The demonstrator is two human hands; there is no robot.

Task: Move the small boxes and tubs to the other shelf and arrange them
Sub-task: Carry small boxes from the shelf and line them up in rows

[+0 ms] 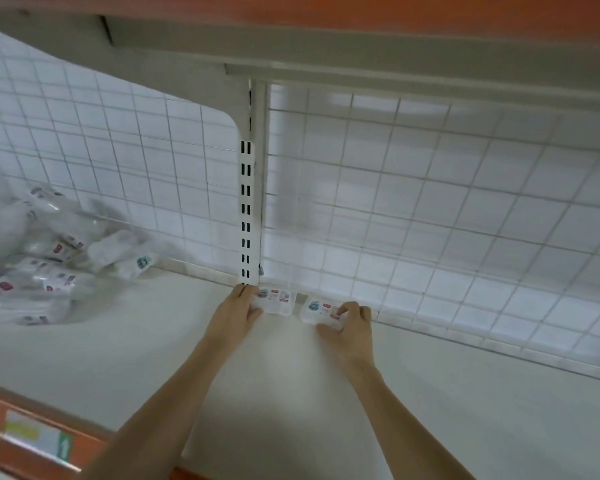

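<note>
While the left hand (pixel 239 311) pinches one small box (pixel 277 301) and the right hand (pixel 350 320) grips another (pixel 321 311) at the back of the shelf (pixel 465 410) (near the slotted upright (pixel 246 216)), careless sliding could skew the row.

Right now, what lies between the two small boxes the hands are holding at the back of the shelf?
Nothing: in the head view a narrow strip of bare shelf separates the left hand's box from the right hand's box.
</note>
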